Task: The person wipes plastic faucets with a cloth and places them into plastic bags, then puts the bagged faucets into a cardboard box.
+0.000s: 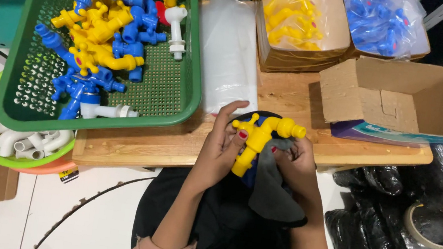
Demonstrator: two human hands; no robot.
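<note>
Both hands sat close over the lap: left hand [223,144] had its grip closed on a yellow plastic tap [258,136], right hand [296,164] pressed a grey cloth [274,188] against it. Tap was at the wooden bench [287,96] edge, right of the green basket [181,88] of taps.

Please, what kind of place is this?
Probably a small packing or assembly workshop. A green perforated plastic basket holds many loose blue and yellow plastic taps, cardboard boxes contain bagged taps, and both hands hold one yellow plastic tap with a grey cloth.
</note>
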